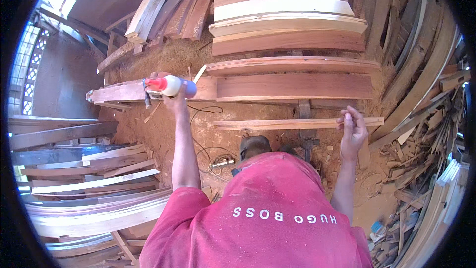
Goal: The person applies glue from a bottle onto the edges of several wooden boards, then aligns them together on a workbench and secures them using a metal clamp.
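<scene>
Currently, stacked boards (pixel 94 184) fill the near left, while farther off the left hand (pixel 176 101) is wrapped around a red-tipped bottle (pixel 171 85), its tip pointing left over a long plank (pixel 119 93). A firm, steady hold there should guard against stray drips. Mid-scene, a wide board (pixel 295 86) lies on the far side of a thin wooden strip (pixel 277 124), best kept level and well supported. Near the strip's right end is the right hand (pixel 354 131), fingers bent; whether it pinches the wood cannot be told. Scrap wood (pixel 421 158) litters the right.
</scene>
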`<state>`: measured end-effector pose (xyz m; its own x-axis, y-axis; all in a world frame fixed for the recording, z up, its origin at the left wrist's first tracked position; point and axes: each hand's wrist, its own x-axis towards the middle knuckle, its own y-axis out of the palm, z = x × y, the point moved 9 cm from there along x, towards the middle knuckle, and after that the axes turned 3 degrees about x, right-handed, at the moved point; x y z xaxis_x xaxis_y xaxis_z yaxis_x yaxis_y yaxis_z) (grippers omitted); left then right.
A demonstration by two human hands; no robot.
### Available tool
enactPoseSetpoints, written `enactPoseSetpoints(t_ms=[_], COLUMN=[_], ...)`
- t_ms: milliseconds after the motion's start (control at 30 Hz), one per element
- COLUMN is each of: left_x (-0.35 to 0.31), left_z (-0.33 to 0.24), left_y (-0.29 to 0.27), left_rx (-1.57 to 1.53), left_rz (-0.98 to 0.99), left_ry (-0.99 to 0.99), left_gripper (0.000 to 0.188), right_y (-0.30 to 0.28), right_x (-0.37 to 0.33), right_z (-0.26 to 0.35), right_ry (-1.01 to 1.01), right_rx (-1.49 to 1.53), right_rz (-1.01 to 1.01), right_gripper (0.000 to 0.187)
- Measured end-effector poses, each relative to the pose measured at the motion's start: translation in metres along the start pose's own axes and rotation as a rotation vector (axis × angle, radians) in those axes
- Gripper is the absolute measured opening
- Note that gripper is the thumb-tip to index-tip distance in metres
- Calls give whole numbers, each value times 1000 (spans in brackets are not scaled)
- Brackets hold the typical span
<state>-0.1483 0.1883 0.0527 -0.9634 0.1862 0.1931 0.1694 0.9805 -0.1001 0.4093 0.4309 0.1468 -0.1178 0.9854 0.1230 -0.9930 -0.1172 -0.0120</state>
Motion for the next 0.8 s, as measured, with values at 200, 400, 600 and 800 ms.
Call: enactPoseSetpoints(t_ms=[200,400,600,800], left_x=[2,-1,8,-5], left_z=[116,135,144,148], left_y=[6,27,29,36], left_rx=[163,174,275,199], left_rz=[14,35,24,81], left_ry=[-100,-103,-87,-107], left_gripper=[66,72,72,73], right_y=[19,14,19,29], right_x=[-15,-26,-28,-29], right_z=[-9,-20,-24,-27], right_ry=[55,151,166,179], right_rx=[-83,-201,-221,-245], right_rz=[79,60,65,67], right_gripper=[22,23,22,24])
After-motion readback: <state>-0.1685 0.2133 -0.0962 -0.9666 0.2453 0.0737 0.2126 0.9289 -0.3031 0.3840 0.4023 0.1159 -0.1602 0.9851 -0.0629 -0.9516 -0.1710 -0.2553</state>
